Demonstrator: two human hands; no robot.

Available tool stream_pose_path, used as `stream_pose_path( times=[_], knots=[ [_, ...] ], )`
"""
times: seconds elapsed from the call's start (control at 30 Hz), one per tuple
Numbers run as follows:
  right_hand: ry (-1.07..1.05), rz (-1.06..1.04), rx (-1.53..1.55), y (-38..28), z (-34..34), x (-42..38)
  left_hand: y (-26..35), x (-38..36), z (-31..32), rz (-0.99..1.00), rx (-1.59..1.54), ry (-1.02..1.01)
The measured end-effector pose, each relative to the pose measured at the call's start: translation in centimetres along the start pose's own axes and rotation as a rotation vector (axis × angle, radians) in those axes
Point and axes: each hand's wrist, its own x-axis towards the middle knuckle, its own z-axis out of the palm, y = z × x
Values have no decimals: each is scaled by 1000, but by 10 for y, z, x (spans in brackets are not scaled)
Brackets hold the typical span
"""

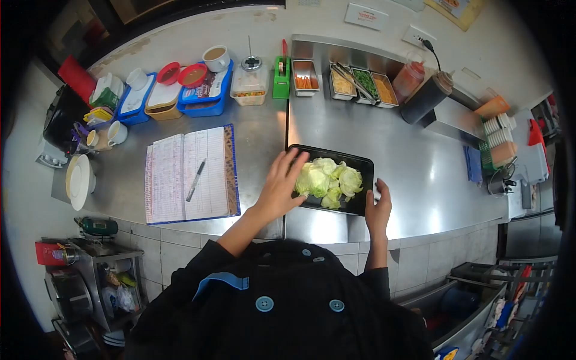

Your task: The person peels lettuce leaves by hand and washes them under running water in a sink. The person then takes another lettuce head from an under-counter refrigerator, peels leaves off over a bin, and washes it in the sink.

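1. My left hand point(281, 185) is over the left end of the black tray point(359, 162), fingers spread apart, beside the lettuce point(324, 174); I cannot tell how firmly it touches either.
2. My right hand point(378, 210) is at the tray's right end, thumb and fingers apart and slightly curved; whether it touches the rim I cannot tell.
3. The lettuce, pale green and in several pieces, lies inside the tray, which rests on the steel counter point(420, 168) in front of me.
4. The counter is shiny, with bright reflections and a dark seam running towards the wall point(327, 23).
5. To the left of the tray lies an open notebook point(165, 180) with handwriting, a pen point(195, 180) slanting across its right page.
6. Along the back I see blue tubs point(204, 105), two red bowls point(193, 75), a cup point(216, 58), a green holder point(281, 78) and metal pans of food point(343, 82).
7. Further right stand a red bottle point(409, 78) and a dark bottle point(427, 98), below a wall socket point(416, 36) with a black plug in it.
8. Pale tiles point(180, 253) show beyond the counter's near edge, and a metal rack point(108, 264) stands at the lower left.
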Motion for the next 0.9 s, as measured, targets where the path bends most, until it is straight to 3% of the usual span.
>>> stream_pose_path(
  times=[0.03, 0.07, 0.1, 0.17, 0.23, 0.3, 0.37, 0.4, 0.43, 0.5, 0.6, 0.63, 0.7, 0.83, 0.9],
  knots=[
    [-6, 5, 2, -9, -4, 5, 9, 7, 0, 116, 91, -65],
    [-118, -158, -52, -20, -10, 11, 13, 12, 4, 180, 163, -110],
    [-230, -322, -103, -31, -12, 16, 12, 18, 9, 173, 169, -110],
    [-503, -426, -26, -41, -2, 19, 6, 27, 20, 178, 154, -213],
    [-585, -546, -119, -37, 16, 18, 12, 34, 14, 74, 83, -215],
    [-616, -561, -139, -33, 16, 28, 9, 37, 12, -28, 13, -211],
    [-647, -570, -158, -32, 8, 36, -8, 29, 14, -116, -273, 145],
    [-674, -524, -130, -35, -2, 42, -19, 25, 13, -223, -578, 166],
    [-698, -480, -103, -39, -12, 49, -21, 22, 2, -221, -573, 167],
    [-739, -468, -135, -46, -28, 59, -23, 16, -17, -514, -1112, 207],
    [-707, -505, -481, -58, -26, 62, -33, 8, -19, -532, -1380, 198],
    [-710, -502, -478, -63, -10, 63, -32, 7, -17, -536, -1378, 197],
    [-576, -627, -130, -64, 31, 57, -26, 5, -10, -556, -1464, 163],
    [-509, -754, -312, -58, 74, 41, -19, 1, -5, -582, -1510, 139],
    [-649, -679, -329, -59, 66, 48, -19, -4, -7, -594, -1515, 152]
  ],
)
